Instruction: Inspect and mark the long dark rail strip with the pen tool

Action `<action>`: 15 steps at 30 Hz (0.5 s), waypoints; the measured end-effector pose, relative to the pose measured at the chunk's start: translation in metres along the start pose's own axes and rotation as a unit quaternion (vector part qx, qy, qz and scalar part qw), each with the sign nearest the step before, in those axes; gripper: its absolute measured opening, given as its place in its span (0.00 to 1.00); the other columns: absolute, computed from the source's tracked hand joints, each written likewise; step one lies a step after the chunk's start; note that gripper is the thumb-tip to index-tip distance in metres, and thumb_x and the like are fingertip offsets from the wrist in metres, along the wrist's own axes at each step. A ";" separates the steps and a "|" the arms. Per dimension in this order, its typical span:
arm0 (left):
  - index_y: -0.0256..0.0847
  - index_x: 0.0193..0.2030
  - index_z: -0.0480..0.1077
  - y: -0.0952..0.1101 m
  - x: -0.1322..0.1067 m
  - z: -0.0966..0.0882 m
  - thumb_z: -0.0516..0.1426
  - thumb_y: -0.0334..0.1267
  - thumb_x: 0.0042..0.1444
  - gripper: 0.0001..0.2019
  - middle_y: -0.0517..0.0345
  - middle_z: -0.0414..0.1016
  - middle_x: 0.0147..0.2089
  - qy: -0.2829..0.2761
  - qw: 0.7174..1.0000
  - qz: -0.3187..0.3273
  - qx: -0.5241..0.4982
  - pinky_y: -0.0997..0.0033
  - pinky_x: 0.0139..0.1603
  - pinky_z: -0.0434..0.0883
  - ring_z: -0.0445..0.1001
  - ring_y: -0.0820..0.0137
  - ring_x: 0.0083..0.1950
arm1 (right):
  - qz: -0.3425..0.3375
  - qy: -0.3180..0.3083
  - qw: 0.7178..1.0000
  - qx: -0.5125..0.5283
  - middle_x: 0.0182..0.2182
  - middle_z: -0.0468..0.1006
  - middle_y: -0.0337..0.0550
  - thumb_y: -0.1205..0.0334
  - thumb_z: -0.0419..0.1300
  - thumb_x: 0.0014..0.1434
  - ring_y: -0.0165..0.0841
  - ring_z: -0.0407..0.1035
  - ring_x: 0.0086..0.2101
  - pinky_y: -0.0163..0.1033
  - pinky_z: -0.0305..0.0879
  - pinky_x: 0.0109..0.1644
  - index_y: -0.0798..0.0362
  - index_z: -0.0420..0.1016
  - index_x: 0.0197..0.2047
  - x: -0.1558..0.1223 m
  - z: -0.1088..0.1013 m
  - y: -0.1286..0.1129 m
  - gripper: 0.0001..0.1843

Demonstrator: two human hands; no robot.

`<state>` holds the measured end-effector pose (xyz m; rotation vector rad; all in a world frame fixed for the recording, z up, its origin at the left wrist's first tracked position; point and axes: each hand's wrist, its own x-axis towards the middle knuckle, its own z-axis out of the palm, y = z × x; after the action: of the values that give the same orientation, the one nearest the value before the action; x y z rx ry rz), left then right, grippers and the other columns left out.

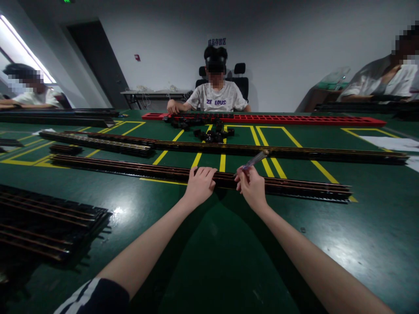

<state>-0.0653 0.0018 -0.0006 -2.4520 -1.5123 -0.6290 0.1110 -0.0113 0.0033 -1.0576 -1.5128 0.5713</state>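
A long dark strip with copper-coloured rails (131, 168) lies across the green table in front of me. My left hand (200, 184) rests on top of it, fingers curled over its far edge, pressing it down. Just to the right, my right hand (251, 185) is closed round a thin clear-handled tool (253, 161) like a small screwdriver, whose handle points up and to the right, its tip hidden at the strip. The two hands are about a hand's width apart on the same strip.
More long strips (278, 151) lie further back, and a stack (42, 224) sits at my near left. A long red tray (294, 119) and a pile of small black parts (214, 134) lie before a seated person (216, 93) opposite. Other people sit at far left and right.
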 end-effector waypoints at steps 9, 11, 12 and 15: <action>0.39 0.53 0.67 -0.002 0.000 0.002 0.48 0.32 0.58 0.17 0.52 0.74 0.53 0.005 1.000 0.004 0.006 0.53 0.61 0.57 0.68 0.62 0.55 | -0.009 0.010 1.000 0.003 0.21 0.70 0.35 0.50 0.51 0.62 0.25 0.63 0.14 0.29 0.60 0.14 0.53 0.63 0.35 0.000 0.000 0.002 0.14; 0.40 0.53 0.67 -0.002 0.000 0.003 0.47 0.32 0.59 0.17 0.53 0.74 0.53 0.007 1.000 0.004 0.004 0.53 0.61 0.56 0.68 0.63 0.55 | -0.009 0.018 1.000 0.005 0.21 0.69 0.36 0.50 0.51 0.62 0.25 0.64 0.14 0.29 0.60 0.14 0.53 0.63 0.35 0.000 0.000 0.001 0.14; 0.40 0.53 0.67 -0.002 0.000 0.003 0.47 0.32 0.60 0.17 0.53 0.74 0.53 0.008 1.000 0.003 0.002 0.53 0.61 0.56 0.68 0.63 0.56 | -0.009 0.021 1.000 0.005 0.21 0.69 0.36 0.50 0.51 0.62 0.25 0.64 0.14 0.29 0.60 0.14 0.53 0.63 0.35 0.000 0.000 0.001 0.14; 0.40 0.53 0.67 -0.001 -0.001 0.002 0.46 0.32 0.60 0.17 0.52 0.74 0.53 0.009 1.000 0.002 -0.002 0.53 0.61 0.56 0.68 0.63 0.56 | -0.009 0.023 1.000 0.005 0.21 0.69 0.35 0.50 0.51 0.62 0.25 0.64 0.14 0.29 0.60 0.14 0.54 0.63 0.35 0.000 0.000 0.001 0.15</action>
<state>-0.0659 0.0028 -0.0030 -2.4450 -1.5016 -0.6533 0.1115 -0.0109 0.0027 -1.0416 -1.4774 0.5377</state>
